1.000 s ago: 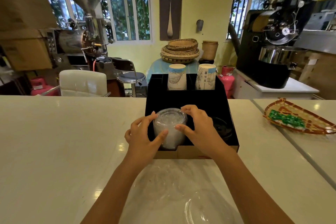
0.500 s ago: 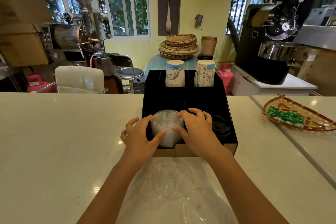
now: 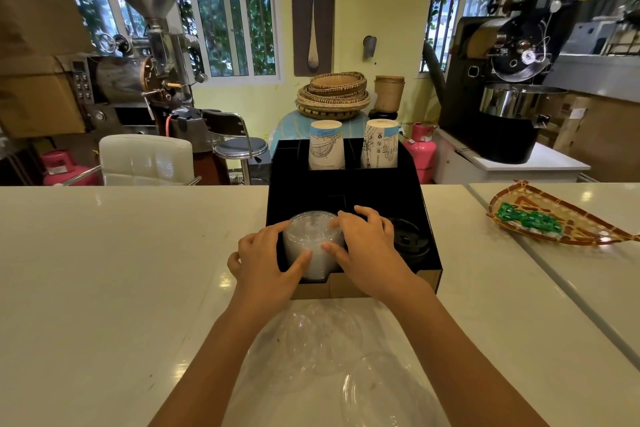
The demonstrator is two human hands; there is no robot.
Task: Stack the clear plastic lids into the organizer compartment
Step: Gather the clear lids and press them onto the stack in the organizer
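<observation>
A tall stack of clear plastic lids (image 3: pixel 311 243) stands in the front left compartment of the black organizer (image 3: pixel 346 191) on the white counter. My left hand (image 3: pixel 266 260) wraps its left side and my right hand (image 3: pixel 367 246) wraps its right side, fingers curled over the top rim. More clear lids (image 3: pixel 377 388) lie loose on a clear plastic bag (image 3: pixel 311 340) on the counter just in front of the organizer, between my forearms.
Black lids (image 3: pixel 408 239) fill the front right compartment. Two stacks of paper cups (image 3: pixel 325 149) stand in the organizer's back slots. A woven tray (image 3: pixel 561 218) with green packets lies at the right. A seam in the counter runs along the right.
Both hands have pushed the stack of lids lower into the compartment, and their grip has shifted slightly over its top.
</observation>
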